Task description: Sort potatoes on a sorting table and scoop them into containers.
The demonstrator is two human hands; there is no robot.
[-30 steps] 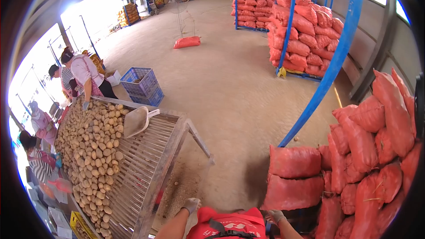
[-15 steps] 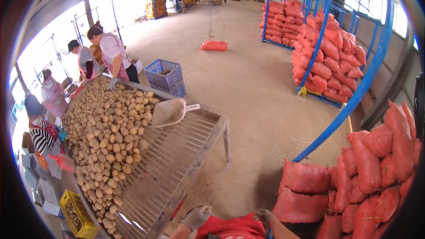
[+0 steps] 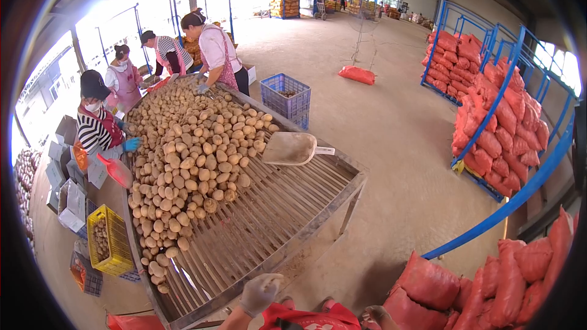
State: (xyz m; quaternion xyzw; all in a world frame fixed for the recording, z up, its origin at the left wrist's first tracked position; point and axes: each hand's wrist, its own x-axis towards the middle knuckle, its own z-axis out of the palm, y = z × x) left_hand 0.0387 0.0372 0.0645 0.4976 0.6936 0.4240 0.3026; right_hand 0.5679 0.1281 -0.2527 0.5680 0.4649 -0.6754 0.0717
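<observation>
My left hand [image 3: 259,295], in a grey dusty glove, is raised beside the near edge of a slatted metal sorting table [image 3: 287,208]. Its fingers are curled together, and whatever they might hold is hidden. At the bottom edge, my right hand [image 3: 378,316], also gloved, is lowered near red mesh sacks [image 3: 429,281]; its fingers are too unclear to read. Potatoes [image 3: 195,159] are heaped over the far and left parts of the table. A pale scoop with a white handle [image 3: 290,148] rests on the slats by the heap, well away from both hands.
Several co-workers stand along the table's left and far sides, one with blue gloves [image 3: 131,144]. A red scoop [image 3: 117,171] is at the left edge. A yellow crate [image 3: 113,250], a blue crate [image 3: 286,99], a blue rail [image 3: 507,205] and stacked red sacks [image 3: 498,131] surround the area.
The view has swung left, so the table and sacks sit further right in the picture. My left hand is slightly higher beside the table; my right hand is nearer the lower edge.
</observation>
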